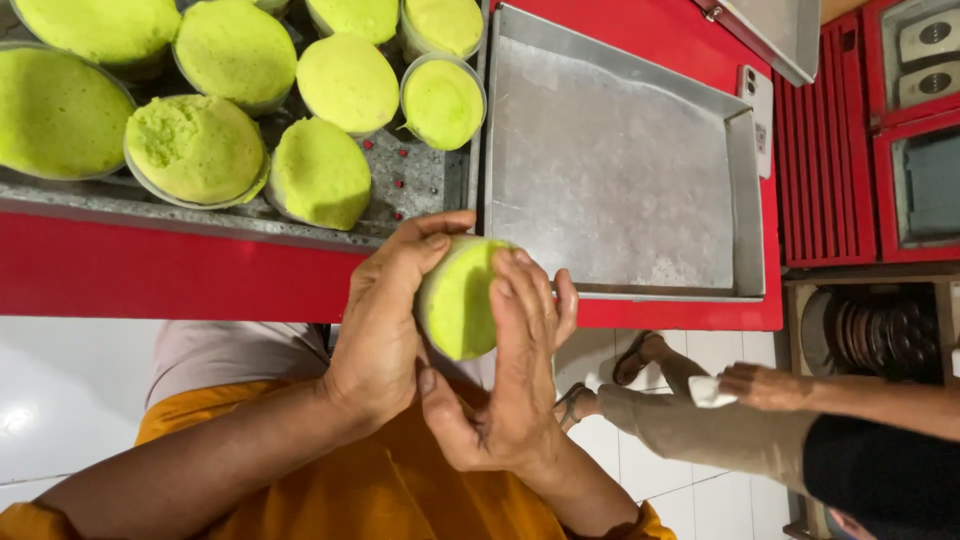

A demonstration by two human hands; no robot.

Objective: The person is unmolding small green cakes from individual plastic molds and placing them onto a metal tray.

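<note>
both grips are wrapped on the green cake (458, 300): my left hand (385, 320) curls over its top edge with the thumb pressed along the rim, and my right hand (515, 370) lies flat against its other side, fingers stretched up over it. so each grip is pressed around the cake, which hangs in the air between them, just off the near edge of the red table (160, 270) and above my orange shirt (380, 490).

on the table, beyond my left hand, a grey metal tray (420, 185) holds more green cakes (320, 172), some sitting in round cups, close together. beside it lies an empty metal tray (745, 200), dusty and bare, with a phone (757, 105) just past its far rim.

below the table the floor is white tile (60, 400). another person's hand (765, 385) holds something small and white near a sandalled foot (635, 358). red cabinet doors (825, 140) and a shelf of stacked round pans (880, 335) stand past the table's end.
</note>
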